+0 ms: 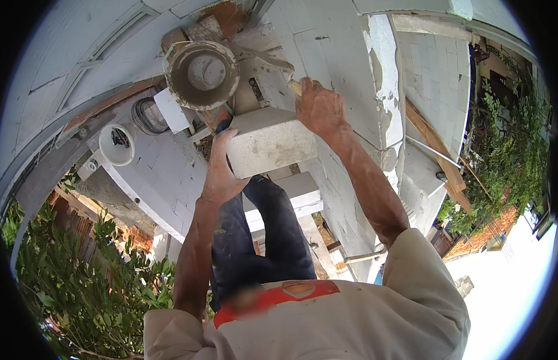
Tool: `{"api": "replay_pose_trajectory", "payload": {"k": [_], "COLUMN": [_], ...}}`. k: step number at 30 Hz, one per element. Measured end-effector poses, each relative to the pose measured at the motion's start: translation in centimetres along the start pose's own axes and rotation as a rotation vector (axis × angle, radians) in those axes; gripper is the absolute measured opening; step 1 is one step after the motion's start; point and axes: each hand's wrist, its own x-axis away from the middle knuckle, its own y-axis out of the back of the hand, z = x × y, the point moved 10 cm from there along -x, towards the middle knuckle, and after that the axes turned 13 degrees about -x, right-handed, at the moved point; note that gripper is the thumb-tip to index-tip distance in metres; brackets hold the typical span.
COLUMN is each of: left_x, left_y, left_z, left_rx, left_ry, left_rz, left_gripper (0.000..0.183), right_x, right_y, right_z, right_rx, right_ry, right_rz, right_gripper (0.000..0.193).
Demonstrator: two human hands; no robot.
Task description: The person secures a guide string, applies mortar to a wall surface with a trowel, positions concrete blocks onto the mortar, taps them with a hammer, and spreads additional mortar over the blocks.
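Observation:
My left hand (222,171) is closed around the left end of a pale grey building block (270,149), which lies tilted in front of my legs. My right hand (321,109) is wrapped round the handle of a trowel (272,59), just above the block's right end. The trowel's mortar-smeared blade points left, toward a large bucket (173,90) caked with mortar. Some mortar residue shows inside that bucket. The fingertips of my left hand are partly hidden behind the block.
A white pail (130,157) holding dark items stands at left, beside a coil of wire (148,117). Another pale block (291,191) lies between my legs and the right wall (345,144). Wooden planks (432,144) lean at right. Leafy plants grow on both sides.

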Motion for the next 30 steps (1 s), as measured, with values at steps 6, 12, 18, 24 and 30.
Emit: {"api": "replay_pose_trajectory", "payload": {"k": [6, 12, 18, 24, 30], "left_x": [-0.8, -2.4, -2.7, -3.5, -2.5], "left_y": [-2.2, -4.5, -5.3, -5.0, -5.7], "left_z": [-3.3, -3.5, -5.8, -4.9, -4.8], "left_rx": [-0.069, 0.059, -0.055, -0.063, 0.041], "left_ry": [-0.02, 0.065, 0.027, 0.088, 0.075], "left_rz": [-0.005, -0.039, -0.009, -0.092, -0.069], "left_gripper": [0.096, 0.1, 0.104, 0.1, 0.105], "right_x": [21.9, 25.4, 24.3, 23.7, 22.7], "right_y": [-1.3, -9.1, -7.9, -8.1, -5.7], "right_z": [0.7, 0.3, -4.2, -2.2, -2.8], "right_rx": [-0.463, -0.475, -0.346, -0.302, -0.331], "right_ry": [-0.093, -0.198, -0.295, -0.246, -0.21], "right_rz": [-0.088, -0.093, -0.12, -0.06, -0.121], "right_gripper": [0.039, 0.031, 0.036, 0.035, 0.028]}}
